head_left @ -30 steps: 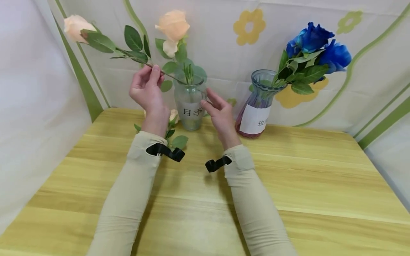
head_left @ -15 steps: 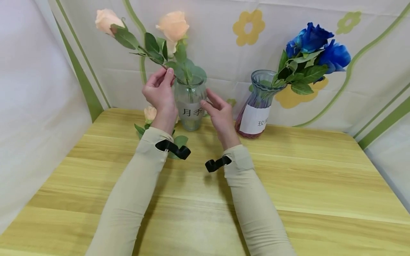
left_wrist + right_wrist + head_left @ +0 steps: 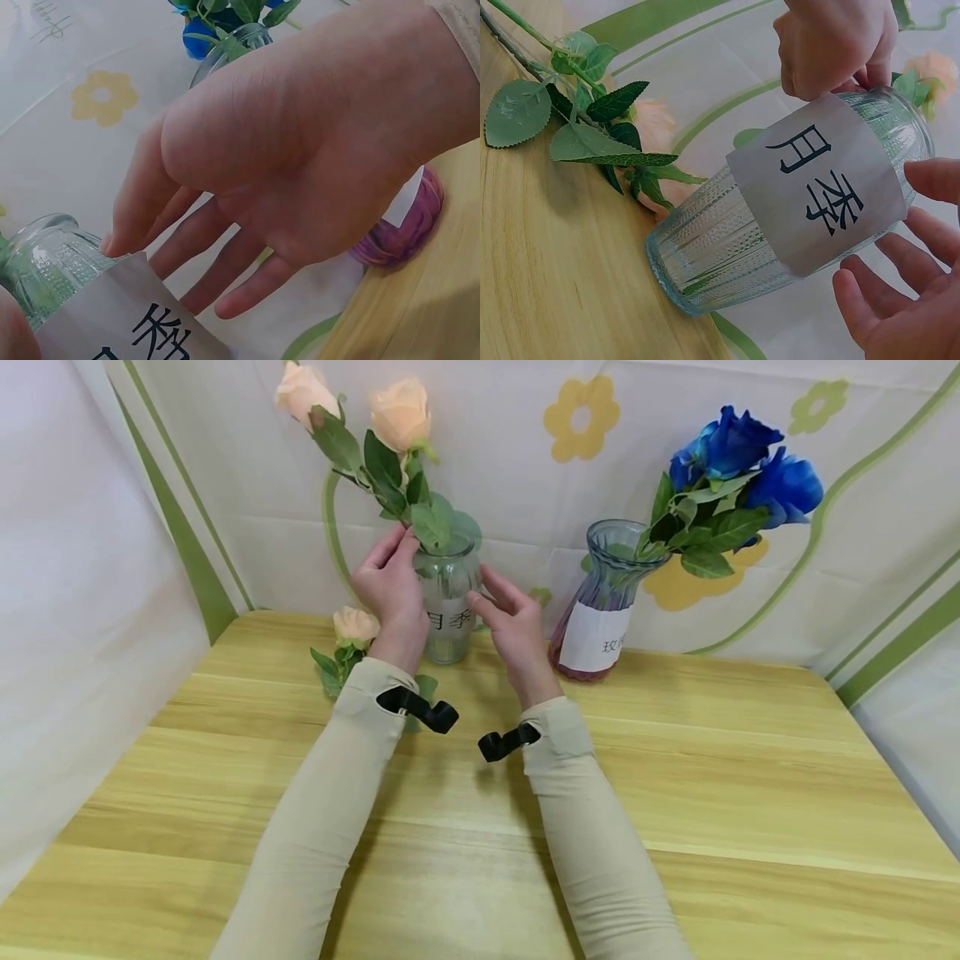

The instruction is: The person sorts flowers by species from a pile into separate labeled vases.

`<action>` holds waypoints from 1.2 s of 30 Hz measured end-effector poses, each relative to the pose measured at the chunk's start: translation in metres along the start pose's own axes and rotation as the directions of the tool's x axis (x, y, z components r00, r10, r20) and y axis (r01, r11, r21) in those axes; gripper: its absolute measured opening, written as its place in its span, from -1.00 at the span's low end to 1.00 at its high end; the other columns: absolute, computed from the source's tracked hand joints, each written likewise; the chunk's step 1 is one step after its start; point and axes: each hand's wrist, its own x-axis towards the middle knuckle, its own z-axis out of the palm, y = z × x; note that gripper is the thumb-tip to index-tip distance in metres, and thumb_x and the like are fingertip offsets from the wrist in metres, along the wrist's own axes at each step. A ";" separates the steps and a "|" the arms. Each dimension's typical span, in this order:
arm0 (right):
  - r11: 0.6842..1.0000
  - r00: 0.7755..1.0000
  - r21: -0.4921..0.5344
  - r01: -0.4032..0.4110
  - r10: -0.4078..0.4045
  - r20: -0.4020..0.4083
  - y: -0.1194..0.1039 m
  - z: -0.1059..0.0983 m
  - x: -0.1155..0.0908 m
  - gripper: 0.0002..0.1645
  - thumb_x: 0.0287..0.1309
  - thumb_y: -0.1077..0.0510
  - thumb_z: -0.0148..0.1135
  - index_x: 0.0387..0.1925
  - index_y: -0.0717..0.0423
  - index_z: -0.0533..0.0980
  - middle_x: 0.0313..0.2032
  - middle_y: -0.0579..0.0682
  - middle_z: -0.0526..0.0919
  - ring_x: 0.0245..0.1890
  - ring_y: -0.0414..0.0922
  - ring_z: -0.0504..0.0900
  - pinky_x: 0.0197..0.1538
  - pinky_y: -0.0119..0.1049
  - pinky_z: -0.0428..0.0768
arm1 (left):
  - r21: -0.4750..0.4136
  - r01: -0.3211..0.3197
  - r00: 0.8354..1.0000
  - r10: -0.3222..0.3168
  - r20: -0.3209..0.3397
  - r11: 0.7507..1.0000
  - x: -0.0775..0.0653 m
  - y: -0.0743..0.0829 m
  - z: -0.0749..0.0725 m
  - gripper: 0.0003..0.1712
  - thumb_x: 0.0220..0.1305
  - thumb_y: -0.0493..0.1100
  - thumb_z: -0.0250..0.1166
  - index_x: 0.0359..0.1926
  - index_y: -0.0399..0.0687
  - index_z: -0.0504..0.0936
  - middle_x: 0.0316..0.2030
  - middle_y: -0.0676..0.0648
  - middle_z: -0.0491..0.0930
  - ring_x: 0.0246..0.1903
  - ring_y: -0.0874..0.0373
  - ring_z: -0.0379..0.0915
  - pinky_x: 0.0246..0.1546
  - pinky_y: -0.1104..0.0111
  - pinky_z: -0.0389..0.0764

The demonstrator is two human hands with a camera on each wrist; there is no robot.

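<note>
My left hand (image 3: 393, 585) pinches the stem of a peach rose (image 3: 306, 395) close to the mouth of a clear glass vase (image 3: 453, 578). That rose leans up and left; its lower stem end is hidden behind the hand. Another peach rose (image 3: 401, 415) stands in the vase. With fingers nearly straight, my right hand (image 3: 513, 631) touches the vase's right side, thumb near the neck in the right wrist view. The vase carries a white paper label (image 3: 817, 187) with black characters. In the left wrist view, the right hand (image 3: 285, 142) fills the middle.
On the table, left of the vase, lies a further peach rose (image 3: 356, 627), partly behind my left forearm. To the right stands a blue-and-purple glass vase (image 3: 628, 585) with blue roses (image 3: 783, 489). A patterned cloth (image 3: 495, 460) hangs behind the wooden table (image 3: 720, 793).
My left hand has moved right with the held rose, swinging its bloom right and more upright beside the other. More of the rose on the table shows. My right hand stays at the vase.
</note>
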 end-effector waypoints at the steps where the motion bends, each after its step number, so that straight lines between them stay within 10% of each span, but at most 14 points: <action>1: 1.000 1.000 0.004 0.000 0.000 -0.002 0.000 0.000 0.000 -0.40 0.43 0.01 0.38 0.45 -0.25 0.52 0.50 -0.18 0.50 0.50 -0.16 0.47 0.55 -0.11 0.45 | -0.010 0.012 1.000 -0.012 0.002 1.000 0.000 0.000 -0.001 -0.75 0.25 -0.40 0.48 -0.05 -0.19 0.86 -0.04 -0.11 0.85 0.05 0.22 0.74 0.07 0.51 0.70; 36: 1.000 1.000 0.018 0.004 -0.004 0.014 -0.001 0.001 0.000 -0.39 0.45 0.03 0.36 0.46 -0.20 0.50 0.51 -0.17 0.49 0.48 -0.19 0.48 0.45 -0.11 0.55 | 0.036 0.151 0.983 -0.154 0.103 0.988 -0.014 0.045 -0.111 -0.79 0.24 -0.13 0.60 -0.12 0.00 0.82 -0.25 0.06 0.82 -0.36 0.20 0.63 -0.34 0.46 0.60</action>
